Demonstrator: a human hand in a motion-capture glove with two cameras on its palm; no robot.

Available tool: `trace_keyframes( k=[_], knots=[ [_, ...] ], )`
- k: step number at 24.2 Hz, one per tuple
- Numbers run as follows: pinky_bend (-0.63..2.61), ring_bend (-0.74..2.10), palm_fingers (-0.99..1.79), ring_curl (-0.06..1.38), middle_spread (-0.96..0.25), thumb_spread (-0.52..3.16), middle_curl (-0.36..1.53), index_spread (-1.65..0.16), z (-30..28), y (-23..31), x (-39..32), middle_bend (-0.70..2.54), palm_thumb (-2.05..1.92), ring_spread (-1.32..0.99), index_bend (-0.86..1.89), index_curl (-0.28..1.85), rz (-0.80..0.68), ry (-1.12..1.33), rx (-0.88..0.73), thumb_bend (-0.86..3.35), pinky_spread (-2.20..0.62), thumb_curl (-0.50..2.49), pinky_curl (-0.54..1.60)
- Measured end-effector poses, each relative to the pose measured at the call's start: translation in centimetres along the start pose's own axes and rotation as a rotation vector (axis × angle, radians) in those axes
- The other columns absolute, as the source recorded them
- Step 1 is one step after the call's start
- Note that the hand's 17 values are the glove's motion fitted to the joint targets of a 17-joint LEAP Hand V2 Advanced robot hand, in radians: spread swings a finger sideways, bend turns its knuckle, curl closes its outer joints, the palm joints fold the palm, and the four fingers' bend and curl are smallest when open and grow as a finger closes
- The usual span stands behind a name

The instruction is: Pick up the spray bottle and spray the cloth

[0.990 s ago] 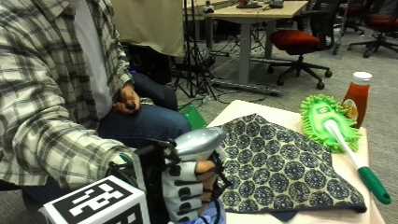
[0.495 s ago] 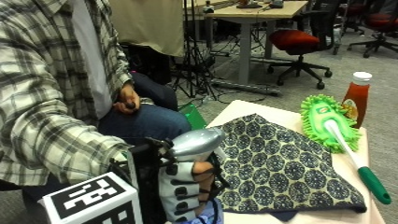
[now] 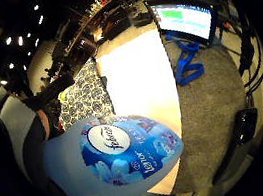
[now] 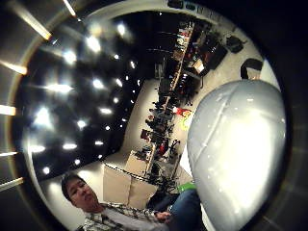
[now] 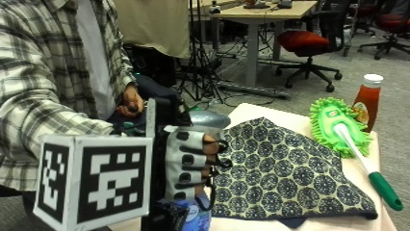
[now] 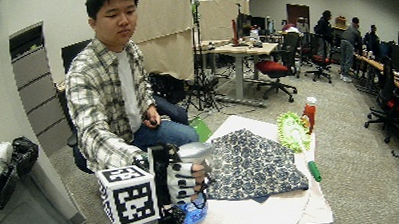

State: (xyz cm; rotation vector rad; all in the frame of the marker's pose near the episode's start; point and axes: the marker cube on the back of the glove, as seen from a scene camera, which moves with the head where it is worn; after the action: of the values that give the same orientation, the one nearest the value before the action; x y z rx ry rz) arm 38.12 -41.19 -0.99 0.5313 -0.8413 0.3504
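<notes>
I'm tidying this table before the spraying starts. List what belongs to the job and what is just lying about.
Belongs to the job:
- spray bottle, gripped by the gloved right hand
- patterned cloth, spread on the table

Just lying about:
- green duster mop, beside the cloth
- red sauce bottle, standing behind the mop

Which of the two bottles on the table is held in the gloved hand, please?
The grey-capped, blue-labelled spray bottle, in the gloved right hand's grip beside the patterned cloth; the white-capped red sauce bottle stands untouched at the far edge.
</notes>
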Motion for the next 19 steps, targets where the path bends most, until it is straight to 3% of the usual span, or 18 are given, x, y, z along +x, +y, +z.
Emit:
trace_keyframes(
  k=[19],
  knots=[
    [0.42,0.71,1.36,0.51,-0.15,-0.02,0.54,-0.27,6.3,-1.7,-9.4,0.63,1.09,-0.20,0.37,0.57,-0.069,0.560,-0.348,-0.03,-0.18,0.73,0.45]
  ],
)
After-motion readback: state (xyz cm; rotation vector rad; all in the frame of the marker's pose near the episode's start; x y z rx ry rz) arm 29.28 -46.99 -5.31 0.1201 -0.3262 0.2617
